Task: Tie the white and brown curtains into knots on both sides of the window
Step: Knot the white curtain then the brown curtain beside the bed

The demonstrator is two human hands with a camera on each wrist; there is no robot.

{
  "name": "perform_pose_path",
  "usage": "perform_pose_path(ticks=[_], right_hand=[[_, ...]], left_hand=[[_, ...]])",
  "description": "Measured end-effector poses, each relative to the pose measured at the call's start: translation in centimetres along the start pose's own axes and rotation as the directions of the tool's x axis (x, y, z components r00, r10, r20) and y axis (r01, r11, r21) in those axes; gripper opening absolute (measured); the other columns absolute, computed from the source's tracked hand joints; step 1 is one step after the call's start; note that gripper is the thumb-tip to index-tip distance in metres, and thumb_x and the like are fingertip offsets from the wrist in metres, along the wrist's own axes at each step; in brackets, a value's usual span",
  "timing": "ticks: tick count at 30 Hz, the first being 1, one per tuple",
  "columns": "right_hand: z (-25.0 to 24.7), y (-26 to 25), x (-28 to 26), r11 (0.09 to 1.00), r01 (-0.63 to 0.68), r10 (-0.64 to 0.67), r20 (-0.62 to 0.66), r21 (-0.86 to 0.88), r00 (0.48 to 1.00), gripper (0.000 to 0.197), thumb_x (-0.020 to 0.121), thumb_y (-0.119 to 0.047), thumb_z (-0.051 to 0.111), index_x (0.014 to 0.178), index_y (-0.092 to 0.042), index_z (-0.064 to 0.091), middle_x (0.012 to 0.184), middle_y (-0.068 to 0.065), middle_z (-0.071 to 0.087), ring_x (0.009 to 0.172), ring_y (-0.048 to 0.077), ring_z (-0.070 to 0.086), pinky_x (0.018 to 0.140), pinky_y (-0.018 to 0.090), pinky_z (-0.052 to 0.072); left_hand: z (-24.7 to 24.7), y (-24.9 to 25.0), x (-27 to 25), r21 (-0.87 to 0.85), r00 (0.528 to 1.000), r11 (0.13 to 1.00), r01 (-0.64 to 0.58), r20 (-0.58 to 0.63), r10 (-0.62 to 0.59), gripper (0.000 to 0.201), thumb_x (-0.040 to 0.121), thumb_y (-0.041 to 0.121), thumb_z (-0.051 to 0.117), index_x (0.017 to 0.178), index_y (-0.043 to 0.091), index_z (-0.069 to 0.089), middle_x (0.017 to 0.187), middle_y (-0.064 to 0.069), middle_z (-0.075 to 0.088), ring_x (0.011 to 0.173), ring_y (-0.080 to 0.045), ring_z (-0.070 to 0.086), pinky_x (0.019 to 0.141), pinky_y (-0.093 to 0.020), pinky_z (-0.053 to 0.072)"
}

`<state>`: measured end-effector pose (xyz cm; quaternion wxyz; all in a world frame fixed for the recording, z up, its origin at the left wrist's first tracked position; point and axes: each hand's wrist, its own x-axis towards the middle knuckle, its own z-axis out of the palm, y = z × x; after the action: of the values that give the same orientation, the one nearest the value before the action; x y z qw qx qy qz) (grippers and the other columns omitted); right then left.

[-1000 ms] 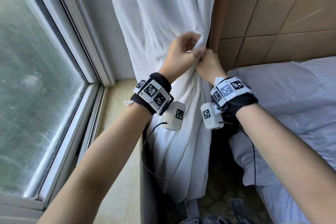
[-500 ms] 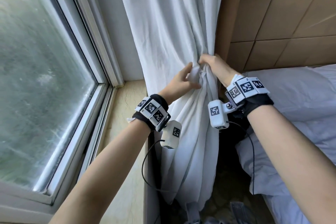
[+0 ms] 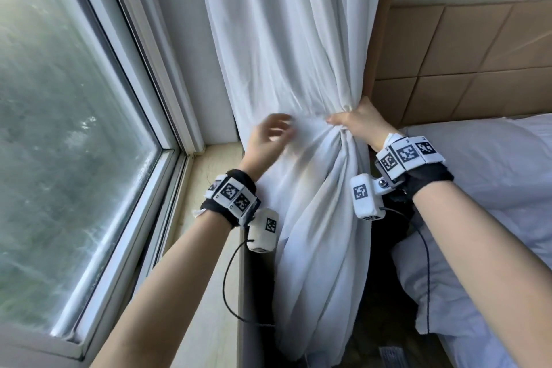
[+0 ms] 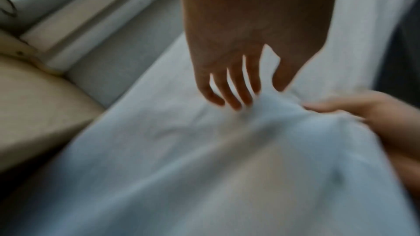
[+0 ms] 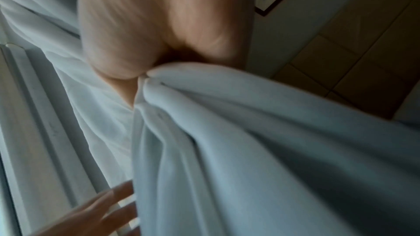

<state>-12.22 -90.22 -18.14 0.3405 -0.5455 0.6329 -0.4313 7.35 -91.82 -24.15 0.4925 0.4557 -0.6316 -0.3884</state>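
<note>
The white curtain (image 3: pixel 286 47) hangs right of the window, bunched together at mid height. A strip of brown curtain (image 3: pixel 385 9) shows along its right edge. My right hand (image 3: pixel 355 122) grips the gathered white cloth (image 5: pixel 204 114) at the bunch, thumb and fingers curled round it. My left hand (image 3: pixel 270 137) hovers just left of the bunch, fingers spread and loosely bent, holding nothing. In the left wrist view the left hand's fingertips (image 4: pixel 236 103) just brush the cloth (image 4: pixel 181 150). Below the grip the curtain falls in loose folds to the floor.
The window (image 3: pixel 59 128) and its white frame (image 3: pixel 149 68) fill the left side, above a beige sill (image 3: pixel 209 188). A bed with white pillows (image 3: pixel 478 188) lies at the right, under a tan padded headboard (image 3: pixel 463 62). A dark gap separates curtain and bed.
My left hand has let go of the curtain and drawn back to the left with its fingers spread. My right hand keeps its grip on the bunch.
</note>
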Motion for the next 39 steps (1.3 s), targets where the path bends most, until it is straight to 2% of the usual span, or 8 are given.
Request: perform_pose_path(ticks=[3, 6, 11, 18, 24, 27, 32, 39], right_hand=[[-0.3, 2.1, 2.0, 1.000, 0.001, -0.002, 0.033, 0.018, 0.999, 0.094, 0.041, -0.045, 0.081, 0.124, -0.007, 0.054, 0.118, 0.005, 0.064, 0.107, 0.020, 0.062, 0.101, 0.039, 0.047], [-0.3, 2.9, 2.6, 1.000, -0.011, 0.010, 0.051, 0.026, 0.999, 0.095, 0.041, -0.046, 0.082, 0.123, -0.006, 0.055, 0.117, 0.005, 0.064, 0.108, 0.020, 0.062, 0.101, 0.039, 0.047], [0.2, 1.9, 1.7, 0.999, 0.019, -0.022, 0.071, 0.045, 0.997, 0.082, 0.048, -0.040, 0.079, 0.119, -0.006, 0.058, 0.113, 0.005, 0.067, 0.105, 0.019, 0.064, 0.100, 0.041, 0.048], [0.9, 0.5, 0.4, 0.998, -0.016, 0.012, 0.059, 0.057, 0.998, 0.065, 0.063, -0.028, 0.076, 0.118, -0.005, 0.051, 0.116, 0.006, 0.062, 0.107, 0.020, 0.059, 0.100, 0.037, 0.045], [0.5, 0.1, -0.4, 0.999, 0.001, -0.002, 0.041, 0.045, 0.999, 0.020, 0.083, -0.006, 0.069, 0.094, -0.015, 0.055, 0.108, 0.005, 0.058, 0.107, 0.022, 0.057, 0.088, 0.025, 0.042], [0.4, -0.3, -0.9, 0.999, 0.030, -0.031, 0.032, 0.040, 0.999, 0.033, 0.088, 0.000, 0.062, 0.072, -0.022, 0.044, 0.102, 0.006, 0.053, 0.097, 0.016, 0.051, 0.075, 0.017, 0.038], [0.6, -0.3, -0.9, 0.996, 0.048, -0.050, 0.019, 0.075, 0.999, 0.022, 0.088, -0.005, 0.063, 0.087, -0.015, 0.044, 0.103, 0.005, 0.051, 0.097, 0.015, 0.049, 0.082, 0.022, 0.039], [1.0, 0.4, 0.5, 0.996, 0.025, -0.025, -0.005, 0.088, 1.000, 0.069, 0.051, -0.044, 0.068, 0.106, -0.003, 0.063, 0.101, 0.012, 0.069, 0.097, 0.022, 0.066, 0.085, 0.035, 0.054]], left_hand=[[-4.0, -0.6, 3.4, -0.168, 0.945, 0.975, 0.148, -0.267, -0.190, 0.077, 0.080, 0.038, 0.075, 0.143, 0.017, 0.036, 0.136, -0.010, 0.048, 0.121, -0.018, 0.051, 0.102, -0.035, 0.042], [-5.6, -0.6, 5.6, -0.199, 0.937, 0.932, 0.303, -0.119, -0.330, 0.094, 0.081, 0.050, 0.070, 0.152, 0.024, 0.014, 0.155, -0.002, 0.025, 0.139, -0.019, 0.031, 0.111, -0.043, 0.027], [-1.9, 0.3, 6.6, -0.159, 0.948, 0.938, 0.307, 0.141, -0.286, 0.055, 0.089, 0.043, 0.062, 0.132, 0.010, 0.053, 0.118, -0.002, 0.067, 0.104, -0.014, 0.065, 0.096, -0.037, 0.051], [2.2, -0.5, 6.1, -0.054, 0.975, 0.987, 0.154, -0.152, -0.161, 0.035, 0.077, 0.033, 0.072, 0.101, 0.009, 0.070, 0.096, -0.005, 0.074, 0.091, -0.018, 0.070, 0.079, -0.037, 0.059], [2.0, -0.4, 4.0, 0.336, 0.920, 0.942, 0.019, -0.374, 0.115, 0.033, 0.088, 0.041, 0.052, 0.087, 0.008, 0.060, 0.085, -0.007, 0.067, 0.081, -0.031, 0.062, 0.067, -0.036, 0.050], [1.1, -1.2, 3.3, 0.330, 0.887, 0.944, 0.024, -0.443, 0.132, 0.035, 0.092, 0.043, 0.050, 0.088, 0.010, 0.059, 0.085, -0.005, 0.066, 0.081, -0.030, 0.061, 0.068, -0.036, 0.050], [1.0, -0.6, 1.3, 0.230, 0.815, 0.963, -0.137, -0.526, 0.242, 0.023, 0.095, 0.026, 0.054, 0.081, 0.008, 0.054, 0.077, -0.006, 0.060, 0.068, -0.023, 0.053, 0.064, -0.032, 0.043], [7.8, 2.4, -3.3, 0.279, 0.889, 0.852, -0.444, 0.016, 0.458, 0.019, 0.092, 0.016, 0.047, 0.106, 0.004, 0.052, 0.085, -0.012, 0.061, 0.077, -0.029, 0.061, 0.067, -0.043, 0.048]])
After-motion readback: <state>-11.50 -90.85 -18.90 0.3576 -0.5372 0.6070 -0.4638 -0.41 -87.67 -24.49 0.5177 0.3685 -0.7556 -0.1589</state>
